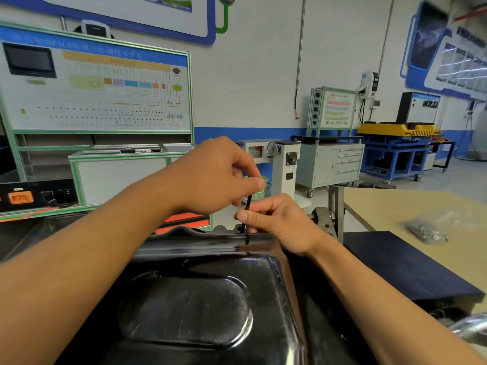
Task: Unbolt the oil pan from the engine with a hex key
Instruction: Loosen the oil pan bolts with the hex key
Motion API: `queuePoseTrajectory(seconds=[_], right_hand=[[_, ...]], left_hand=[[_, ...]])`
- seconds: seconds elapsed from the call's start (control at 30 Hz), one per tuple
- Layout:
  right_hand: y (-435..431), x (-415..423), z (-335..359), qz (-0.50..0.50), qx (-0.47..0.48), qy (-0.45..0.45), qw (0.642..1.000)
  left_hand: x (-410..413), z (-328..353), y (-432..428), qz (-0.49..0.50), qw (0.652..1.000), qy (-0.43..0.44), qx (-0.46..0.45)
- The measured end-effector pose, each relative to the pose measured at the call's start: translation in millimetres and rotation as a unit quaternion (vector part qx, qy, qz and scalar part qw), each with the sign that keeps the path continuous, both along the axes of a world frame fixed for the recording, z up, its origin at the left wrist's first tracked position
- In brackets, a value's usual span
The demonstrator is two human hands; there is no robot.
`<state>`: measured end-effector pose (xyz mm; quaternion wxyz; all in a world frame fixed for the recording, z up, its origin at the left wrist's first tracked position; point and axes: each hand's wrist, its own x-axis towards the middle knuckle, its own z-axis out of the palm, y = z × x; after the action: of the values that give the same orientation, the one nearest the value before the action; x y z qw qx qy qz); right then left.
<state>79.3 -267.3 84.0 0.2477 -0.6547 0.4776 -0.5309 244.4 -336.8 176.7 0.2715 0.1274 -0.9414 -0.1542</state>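
Black oil pan fills the lower middle of the view, glossy, its raised oval panel facing up. Its far flange runs across just below the hands.

Hex key: black and thin, nearly upright with a slight lean. Its lower end sits at the far flange. The bolt under it is hidden by fingers.

Left hand: the upper one. Grip closed on the top of the hex key, thumb and curled fingers pinching it.

Right hand: lower, just above the flange. Grip closed on the key's lower shaft, thumb pressed across it against the forefinger.

Both forearms reach in over the pan from the near edge.

To the right, a tan bench carries a dark blue mat and a clear bag of small metal hardware. A grey metal bracket stands just beside the right wrist.

At back left is a wiring-diagram training board. At back right is a grey drawer cabinet.
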Motion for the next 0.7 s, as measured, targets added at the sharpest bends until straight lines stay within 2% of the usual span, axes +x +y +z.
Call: queuePoseTrajectory(seconds=[0.13,0.3,0.4,0.63,0.7], right_hand=[[-2,-2,-1,0.002,-0.002,0.006,1.0],[-5,-7,-4,0.013,-0.004,0.009,1.0],[-5,-10,-5,0.016,-0.01,0.007,1.0],[-4,-8,-3,0.031,0.002,0.005,1.0],[-4,-7,-2,0.036,0.006,-0.009,0.999]], left_hand=[[17,11,-20,-0.082,0.99,-0.053,0.104],[23,10,-31,-0.148,0.964,-0.133,0.175],[16,5,-28,-0.151,0.961,-0.122,0.198],[9,2,-17,-0.11,0.98,-0.059,0.156],[-1,-2,-10,-0.078,0.991,-0.017,0.106]])
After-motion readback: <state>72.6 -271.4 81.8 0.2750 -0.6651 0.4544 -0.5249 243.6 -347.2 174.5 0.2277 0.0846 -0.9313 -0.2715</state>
